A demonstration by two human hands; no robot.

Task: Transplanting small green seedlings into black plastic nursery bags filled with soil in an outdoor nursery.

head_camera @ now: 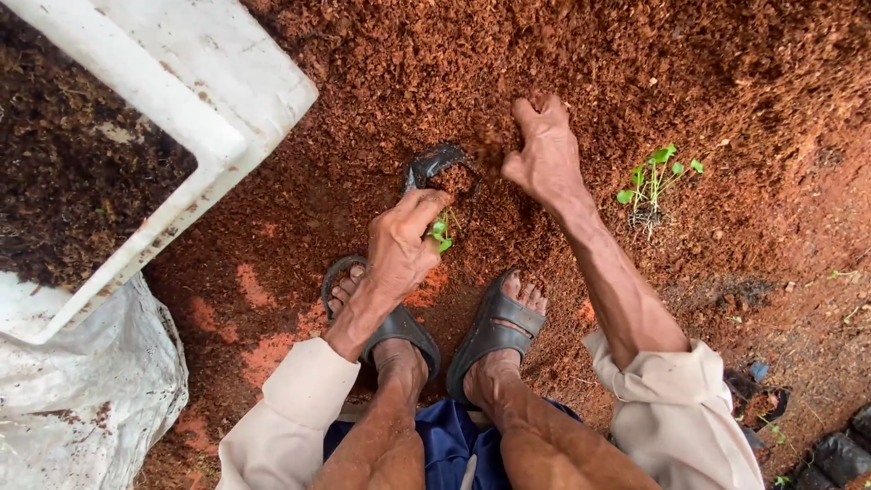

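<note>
Seedling (440, 231) pinched in my left hand (404, 245) beside black grow bag (434, 166); my right hand (543, 154) clenched on soil above it; 1 loose seedling clump (653, 181) lies right.

Ground (381, 63): loose reddish-brown coir and soil
On it: white tub (195, 82), white sack (82, 399), small black bag (435, 168), uprooted seedlings (655, 181)

Two hands (399, 245) (543, 154), two sandals (381, 318) (494, 327), one white tub (209, 82), one white sack (91, 399)

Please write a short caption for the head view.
Left hand holds a seedling at a small black bag; right hand drops soil in.
</note>
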